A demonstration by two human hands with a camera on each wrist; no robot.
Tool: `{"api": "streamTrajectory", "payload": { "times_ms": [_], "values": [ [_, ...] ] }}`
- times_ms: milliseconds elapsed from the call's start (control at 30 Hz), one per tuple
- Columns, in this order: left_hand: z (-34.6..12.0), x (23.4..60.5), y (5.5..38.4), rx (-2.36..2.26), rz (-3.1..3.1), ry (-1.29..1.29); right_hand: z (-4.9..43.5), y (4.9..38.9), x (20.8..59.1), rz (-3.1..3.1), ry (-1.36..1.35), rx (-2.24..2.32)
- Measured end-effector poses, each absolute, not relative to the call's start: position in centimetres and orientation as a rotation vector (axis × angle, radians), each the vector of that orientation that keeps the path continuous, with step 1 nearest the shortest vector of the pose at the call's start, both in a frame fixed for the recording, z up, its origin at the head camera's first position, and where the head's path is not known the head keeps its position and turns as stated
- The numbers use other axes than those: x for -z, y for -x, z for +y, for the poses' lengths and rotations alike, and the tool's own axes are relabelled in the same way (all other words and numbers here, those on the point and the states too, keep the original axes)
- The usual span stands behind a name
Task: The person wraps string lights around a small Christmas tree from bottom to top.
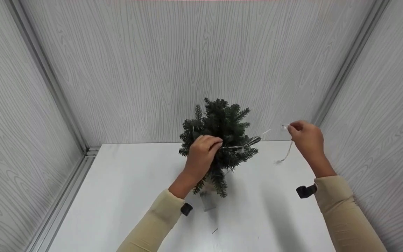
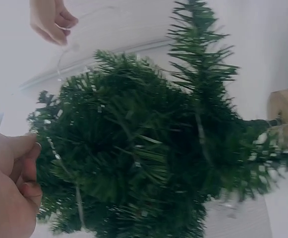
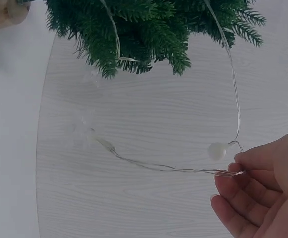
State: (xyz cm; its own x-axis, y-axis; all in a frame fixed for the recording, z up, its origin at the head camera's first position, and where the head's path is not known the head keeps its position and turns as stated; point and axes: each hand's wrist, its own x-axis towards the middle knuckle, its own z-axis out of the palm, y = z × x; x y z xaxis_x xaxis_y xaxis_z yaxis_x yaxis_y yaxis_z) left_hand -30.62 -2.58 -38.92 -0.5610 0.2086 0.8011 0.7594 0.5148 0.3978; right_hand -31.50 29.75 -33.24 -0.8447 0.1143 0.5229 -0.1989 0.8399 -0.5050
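A small artificial Christmas tree (image 1: 224, 120) stands on the white table. A thin clear-wired string of lights (image 3: 237, 99) is draped on its branches and runs across to my right hand (image 1: 306, 138). That hand pinches the wire between thumb and fingers, off to the right of the tree. Beside those fingertips hangs a round white bulb (image 3: 217, 150), and a loose end with a clear, blurred ornament (image 3: 84, 131) dangles. My left hand (image 1: 201, 155) pinches the wire at the tree's front, against the needles. The wooden base (image 2: 282, 111) shows in the left wrist view.
Under the tree a greyish flat piece (image 1: 208, 203) lies on the white table (image 1: 135, 196). Nearer the front is a small dark sliver (image 1: 215, 231). Wood-grained panels (image 1: 135, 70) enclose the back and both sides.
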Motion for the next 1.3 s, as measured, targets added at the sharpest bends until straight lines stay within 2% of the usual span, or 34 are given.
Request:
{"api": "streamTrajectory", "payload": {
  "times_ms": [367,600,1000,1300],
  "values": [
    [1.3,31.6,31.3,1.226,-2.16,0.851,24.9,33.8,31.0,-2.492,-0.059,-0.881],
    [3.7,28.3,33.1,1.475,-2.272,0.861,23.2,34.0,30.0,-2.455,-0.08,-0.987],
    [7.2,26.1,35.9,1.114,-2.556,0.866,21.7,33.4,28.9,-2.38,-0.075,-0.953],
    [7.3,25.6,36.9,1.141,-2.572,0.833,21.1,32.6,28.6,-2.327,-0.06,-0.935]
  ]
}}
